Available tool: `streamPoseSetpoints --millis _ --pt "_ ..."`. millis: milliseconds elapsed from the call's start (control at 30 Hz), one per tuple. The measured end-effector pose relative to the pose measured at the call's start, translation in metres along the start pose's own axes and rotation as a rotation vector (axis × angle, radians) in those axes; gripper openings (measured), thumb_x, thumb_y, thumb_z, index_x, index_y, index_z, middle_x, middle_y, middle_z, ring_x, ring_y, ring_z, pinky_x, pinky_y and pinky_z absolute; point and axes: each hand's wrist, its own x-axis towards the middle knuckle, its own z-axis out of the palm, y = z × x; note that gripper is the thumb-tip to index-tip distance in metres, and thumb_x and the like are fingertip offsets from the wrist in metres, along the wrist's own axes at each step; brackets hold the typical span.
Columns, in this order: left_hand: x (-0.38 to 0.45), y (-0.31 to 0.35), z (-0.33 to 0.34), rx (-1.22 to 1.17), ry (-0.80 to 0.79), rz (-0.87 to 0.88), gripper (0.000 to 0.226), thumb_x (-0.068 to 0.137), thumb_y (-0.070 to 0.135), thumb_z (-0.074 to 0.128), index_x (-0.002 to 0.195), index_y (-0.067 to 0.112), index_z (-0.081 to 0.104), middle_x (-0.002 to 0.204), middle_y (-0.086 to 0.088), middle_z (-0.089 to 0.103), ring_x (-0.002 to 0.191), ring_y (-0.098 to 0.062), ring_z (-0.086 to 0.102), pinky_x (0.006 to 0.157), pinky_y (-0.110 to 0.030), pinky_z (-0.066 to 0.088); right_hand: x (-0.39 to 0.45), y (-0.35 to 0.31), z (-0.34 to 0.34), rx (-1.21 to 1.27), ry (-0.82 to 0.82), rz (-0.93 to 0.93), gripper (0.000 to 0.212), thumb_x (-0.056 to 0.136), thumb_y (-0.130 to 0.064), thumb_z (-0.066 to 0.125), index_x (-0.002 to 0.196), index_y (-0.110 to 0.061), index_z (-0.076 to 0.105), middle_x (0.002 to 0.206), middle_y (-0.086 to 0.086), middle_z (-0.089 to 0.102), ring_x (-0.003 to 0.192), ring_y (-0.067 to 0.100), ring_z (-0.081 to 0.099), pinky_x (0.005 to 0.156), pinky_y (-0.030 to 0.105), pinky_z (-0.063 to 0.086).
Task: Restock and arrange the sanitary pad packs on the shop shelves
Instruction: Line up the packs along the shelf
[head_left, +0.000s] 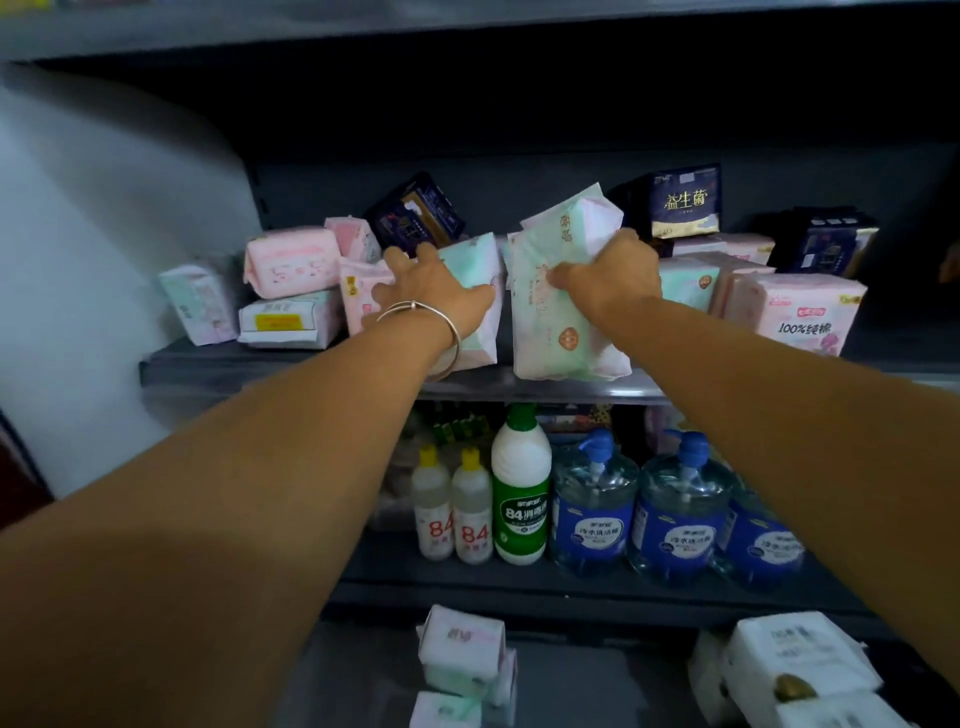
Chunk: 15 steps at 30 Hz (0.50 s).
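Mid-arrange on the upper shelf (270, 364). Our left hand (431, 288) lies spread over a mint-and-white pack (475, 291), fingers over its top and thumb on the near face, holding it upright at the shelf's front. Our right hand (613, 275) grips a bigger mint-and-pink pack (561, 322) just to the right of the left one, thumb on the front and fingers wrapped behind; its base looks to sit at the shelf lip, tilted slightly. A bangle (441, 332) sits on the left wrist.

Our read: we're squaring the two packs side by side in the front row. Next move calls for seating the right pack flat, pushing it against its neighbour, then letting go without tipping either.

Left of the left hand: pink packs (291, 262), stacked loosely, print too blurred to read. Behind and beyond the right hand: a dark navy pack (685, 202) reading "益生菌", and at far right a pink pack (805, 317) marked "100%纯棉".

Below the hands: bottles (470, 512) marked "84", a green-label bottle (521, 493) reading "84消毒液", and blue pump jugs (595, 506), labels not legible. Lowest down, nearest us: more white packs (460, 649) waiting, probably restock.
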Motion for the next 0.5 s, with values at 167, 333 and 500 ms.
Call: streamPoseSetpoints --millis 167,333,500 --pt "-0.039 -0.028 -0.024 -0.046 0.037 -0.111 0.075 0.082 0.048 0.057 0.142 0.016 0.027 0.146 -0.013 0.017 0.130 -0.044 0.029 0.107 -0.048 0.031 -0.044 -0.005 0.004 0.007 -0.148 -0.039 0.049 0.081 -0.030 0.071 0.118 -0.006 0.050 0.103 0.004 0.056 0.094 0.022 0.061 0.073 0.032 0.052" --pt "-0.075 -0.061 -0.043 -0.103 0.096 -0.235 0.077 0.083 0.049 0.054 0.146 0.016 0.023 0.151 -0.013 0.011 0.133 -0.044 0.026 0.109 -0.046 0.028 -0.084 -0.005 0.025 -0.024 -0.304 -0.076 0.053 0.077 -0.033 0.073 0.118 -0.005 0.054 0.116 0.009 0.060 0.101 0.026 0.062 0.081 0.035 0.053" --pt "-0.091 -0.109 -0.046 -0.204 0.184 -0.384 0.072 0.085 0.045 0.052 0.143 0.014 0.024 0.150 -0.012 0.010 0.130 -0.043 0.031 0.108 -0.047 0.029 -0.116 -0.006 0.067 -0.108 -0.469 -0.143 0.051 0.078 -0.033 0.073 0.117 -0.005 0.058 0.114 0.011 0.062 0.099 0.027 0.062 0.074 0.031 0.051"
